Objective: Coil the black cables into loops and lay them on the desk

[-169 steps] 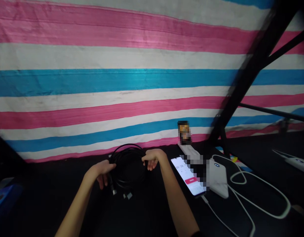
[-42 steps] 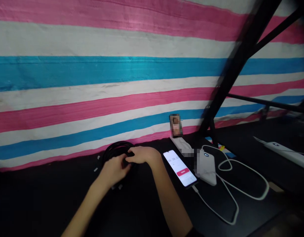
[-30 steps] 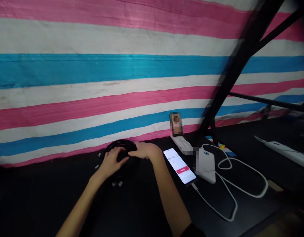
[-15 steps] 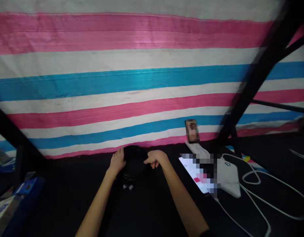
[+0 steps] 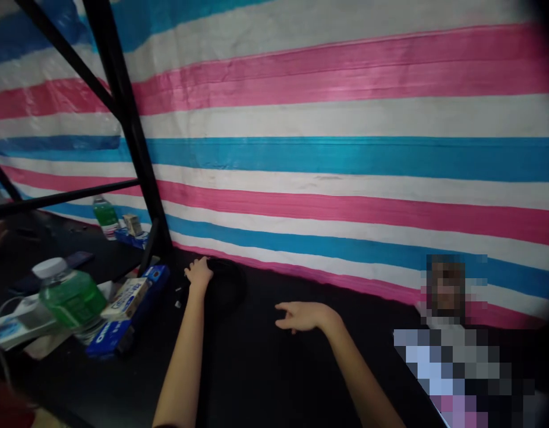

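A coil of black cable lies on the dark table near the striped sheet; its outline is faint against the black surface. My left hand is at the coil's left side, its fingers bent over that edge; the exact grip is hard to see. Beside that hand, small silvery cable ends lie to the lower left. Apart from the coil, to its right, my right hand hovers over the table with index finger and thumb spread, holding nothing.
At the left stand a bottle of green liquid, a blue box and a white power strip. A black metal frame post rises behind them. On the right, a pixelated phone leans near a bright screen.
The view has turned left. The coil has shifted left along the table with my left hand. My right hand has let go of the coil's right side and opened.
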`<state>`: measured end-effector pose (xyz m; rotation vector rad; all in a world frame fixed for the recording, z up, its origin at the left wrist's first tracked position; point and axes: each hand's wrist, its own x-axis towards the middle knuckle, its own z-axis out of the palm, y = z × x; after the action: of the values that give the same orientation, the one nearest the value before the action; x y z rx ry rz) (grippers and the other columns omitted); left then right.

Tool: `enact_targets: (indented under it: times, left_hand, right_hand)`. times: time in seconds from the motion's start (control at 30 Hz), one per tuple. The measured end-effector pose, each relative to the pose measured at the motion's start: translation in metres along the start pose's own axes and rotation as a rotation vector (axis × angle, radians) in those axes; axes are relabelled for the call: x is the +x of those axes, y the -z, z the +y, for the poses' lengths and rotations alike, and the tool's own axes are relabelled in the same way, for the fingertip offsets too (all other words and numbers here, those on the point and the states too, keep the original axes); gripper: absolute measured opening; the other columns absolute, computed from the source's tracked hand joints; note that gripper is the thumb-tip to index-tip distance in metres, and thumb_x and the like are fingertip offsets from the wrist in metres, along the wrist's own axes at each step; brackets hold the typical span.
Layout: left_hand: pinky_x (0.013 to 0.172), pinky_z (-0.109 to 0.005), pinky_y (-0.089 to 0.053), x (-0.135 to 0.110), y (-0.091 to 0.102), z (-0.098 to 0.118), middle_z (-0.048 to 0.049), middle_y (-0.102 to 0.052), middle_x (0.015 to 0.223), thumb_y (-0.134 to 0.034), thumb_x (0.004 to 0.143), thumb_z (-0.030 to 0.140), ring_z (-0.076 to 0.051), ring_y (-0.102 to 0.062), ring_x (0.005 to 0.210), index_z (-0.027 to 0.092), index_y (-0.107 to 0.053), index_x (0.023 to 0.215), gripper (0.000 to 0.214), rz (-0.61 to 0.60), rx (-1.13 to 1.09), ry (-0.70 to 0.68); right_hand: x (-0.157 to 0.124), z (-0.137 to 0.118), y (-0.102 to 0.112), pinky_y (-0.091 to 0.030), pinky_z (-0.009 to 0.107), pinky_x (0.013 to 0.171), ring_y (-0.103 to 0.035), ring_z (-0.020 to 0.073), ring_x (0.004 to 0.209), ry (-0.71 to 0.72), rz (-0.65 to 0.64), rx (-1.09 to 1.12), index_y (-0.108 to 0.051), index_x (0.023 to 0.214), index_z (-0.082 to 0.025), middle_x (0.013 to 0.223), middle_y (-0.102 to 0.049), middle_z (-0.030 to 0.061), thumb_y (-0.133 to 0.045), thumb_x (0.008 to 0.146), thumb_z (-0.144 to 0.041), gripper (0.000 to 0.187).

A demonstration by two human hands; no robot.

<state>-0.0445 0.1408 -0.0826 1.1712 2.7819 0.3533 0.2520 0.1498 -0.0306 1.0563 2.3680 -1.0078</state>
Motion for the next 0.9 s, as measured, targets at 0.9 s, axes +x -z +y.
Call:
enact_targets:
  times: [0.9]
  left_hand:
    - [0.087, -0.044, -0.049, -0.030, 0.003, 0.060, -0.0096, -0.055, 0.116, -0.056, 0.083, 0.035, -0.023, -0.055, 0.104, 0.016, -0.051, 0.116, 0.038, -0.193, -0.177, -0.099]
  right_hand:
    - [-0.107, -0.017, -0.002, -0.043, 0.030, 0.082, -0.057, 0.0209, 0.095, -0.061, 0.330, 0.098, -0.038, 0.140, -0.020, 0.109, -0.060, 0.0073, -0.046, 0.082, -0.052, 0.067]
